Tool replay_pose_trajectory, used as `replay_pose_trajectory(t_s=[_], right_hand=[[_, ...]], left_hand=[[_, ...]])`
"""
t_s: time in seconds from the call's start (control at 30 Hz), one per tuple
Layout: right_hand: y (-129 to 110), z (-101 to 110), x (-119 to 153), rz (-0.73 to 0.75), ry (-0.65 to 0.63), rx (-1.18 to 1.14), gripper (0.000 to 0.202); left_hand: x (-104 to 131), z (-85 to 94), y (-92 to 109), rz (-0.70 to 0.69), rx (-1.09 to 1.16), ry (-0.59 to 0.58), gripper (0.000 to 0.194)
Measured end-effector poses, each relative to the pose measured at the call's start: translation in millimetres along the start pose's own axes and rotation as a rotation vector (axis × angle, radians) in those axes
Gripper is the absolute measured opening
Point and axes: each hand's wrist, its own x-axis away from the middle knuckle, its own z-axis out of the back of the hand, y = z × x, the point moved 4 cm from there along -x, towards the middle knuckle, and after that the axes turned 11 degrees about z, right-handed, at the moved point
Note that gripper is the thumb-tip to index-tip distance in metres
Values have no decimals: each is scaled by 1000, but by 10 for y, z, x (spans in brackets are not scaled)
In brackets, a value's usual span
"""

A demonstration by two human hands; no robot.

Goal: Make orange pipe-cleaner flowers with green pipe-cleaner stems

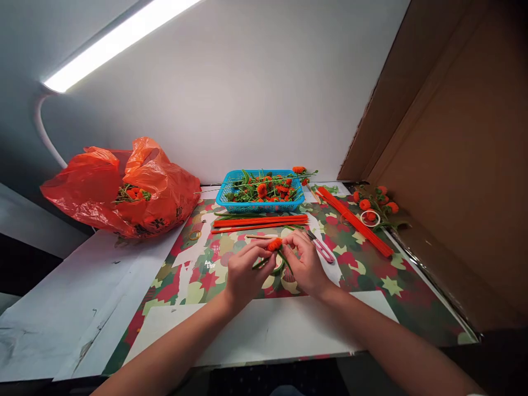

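A small fuzzy orange flower point(274, 243) with green stems point(286, 260) is pinched between my two hands, above the middle of the table. My left hand point(246, 270) has its thumb and fingers closed on the flower from the left. Opposite it, my right hand point(306, 263) grips the flower's base and the green stems. Under the hands, partly hidden, lies a pale ring-shaped thing. Pink-handled snips point(324, 250) rest just right of my right hand. A thin wooden stick point(258, 237) and a bundle of orange pipe cleaners point(260, 222) lie beyond my fingers.
A blue basket point(259, 207) of orange flowers stands at the back. An orange plastic bag point(169, 184) with more flowers sits left. Rightward lie another orange pipe-cleaner bundle point(358, 224), loose flowers point(365, 204) and a white ring point(370, 218). A cardboard wall point(457, 165) bounds the right.
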Motion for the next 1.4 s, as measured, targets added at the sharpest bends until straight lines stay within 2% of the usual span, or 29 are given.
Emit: replay_pose_trajectory(t_s=[0.13,0.23,0.37,0.47,0.57,0.7,0.97,1.1,1.23,1.3,1.37,1.4], right_hand=[[-52,144,-64,141,-21,62,6],[-79,204,-94,216,-97,162,11],[-68,175,-84,258,-187,259,6],[-56,148,-71,261,-172,277,3],[-54,127,-60,235,-147,266,6],[-72,91,-32,209,-118,297,9],[-129,-43,39,304,-50,523,14],[-72,-94,52,112,-85,463,15],[63,-118,68,-126,-162,236,16],[144,-127,73,-230,-194,88,17],[219,-137,79,-327,-212,-59,18],[248,-139,80,-365,-213,-125,18]], left_hand=[[-88,22,-99,323,146,-66,18],[-125,8,-202,552,299,-181,24],[-133,-37,-278,701,465,-313,23],[-120,-69,-292,728,506,-351,23],[-109,-77,-288,675,532,-301,27],[-93,-89,-267,539,503,-257,27],[-64,-104,-244,429,379,-185,19],[-52,-75,-215,259,122,-143,8],[-40,-66,-134,-47,-227,-122,17],[-34,-81,-105,-159,-323,-141,18],[-45,-88,-106,-164,-336,-160,17],[-59,-88,-122,-116,-305,-174,16]])
